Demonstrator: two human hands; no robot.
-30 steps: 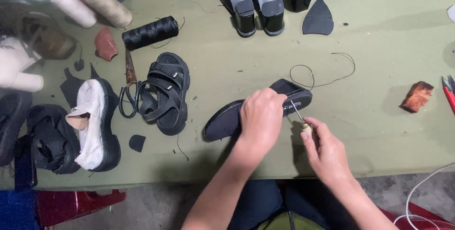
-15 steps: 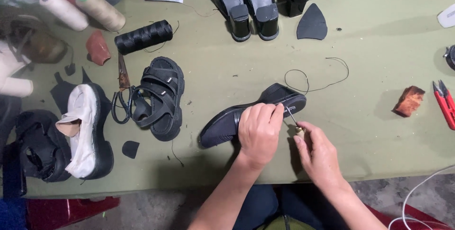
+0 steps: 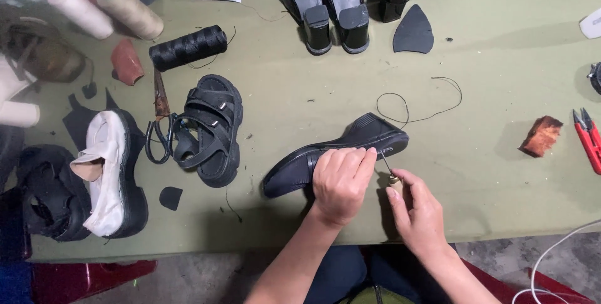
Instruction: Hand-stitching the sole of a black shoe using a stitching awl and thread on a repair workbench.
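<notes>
On the surface lie one black flat shoe (image 3: 338, 154), one black sandal (image 3: 210, 130), two block-heeled shoes (image 3: 330, 3), four thread spools (image 3: 128, 10) and one red snips (image 3: 588, 138).

The bench (image 3: 501, 60) is covered in plain olive-green cloth. The shoe (image 3: 350, 147) near its front edge is solid black, trailing a black thread (image 3: 432, 107). The strappy sandal (image 3: 210, 128) is black too, as are the block-heeled shoes (image 3: 328, 3) at the back edge and the thread spool (image 3: 188, 47). Near the left edge lies a white-and-black shoe (image 3: 109, 172). At the right edge sit red snips (image 3: 588, 138) and a reddish-brown block (image 3: 541, 135).
</notes>
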